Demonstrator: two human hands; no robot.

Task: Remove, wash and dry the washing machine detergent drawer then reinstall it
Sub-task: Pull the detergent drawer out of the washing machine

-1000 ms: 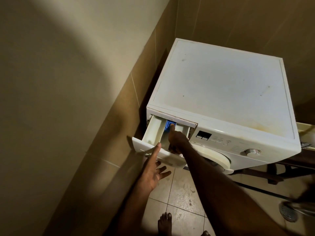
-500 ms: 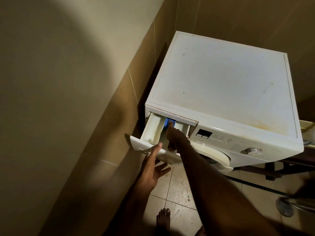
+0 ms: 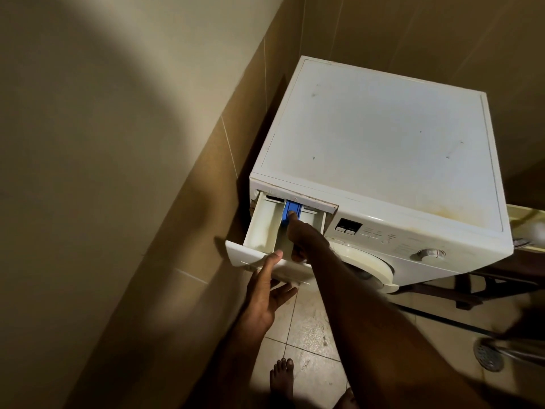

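The white washing machine (image 3: 380, 149) stands in a tiled corner. Its detergent drawer (image 3: 262, 228) is pulled out at the machine's front left, showing its white compartments. A blue tab (image 3: 290, 216) sits in the drawer's middle section, at the mouth of the slot. My right hand (image 3: 303, 237) reaches into the drawer with its index finger pressing on the blue tab. My left hand (image 3: 265, 296) holds the drawer's front panel from below, thumb on the top edge and fingers spread underneath.
A tan tiled wall (image 3: 182, 231) runs close along the machine's left side. The control panel display (image 3: 348, 227) and dial (image 3: 430, 254) are right of the drawer. My bare foot (image 3: 281, 379) is on the tiled floor, with a floor drain (image 3: 488, 357) at the right.
The drawer has slid a little further out and the blue tab shows more. My right index finger stays on the tab. My left thumb has settled on the drawer's front edge.
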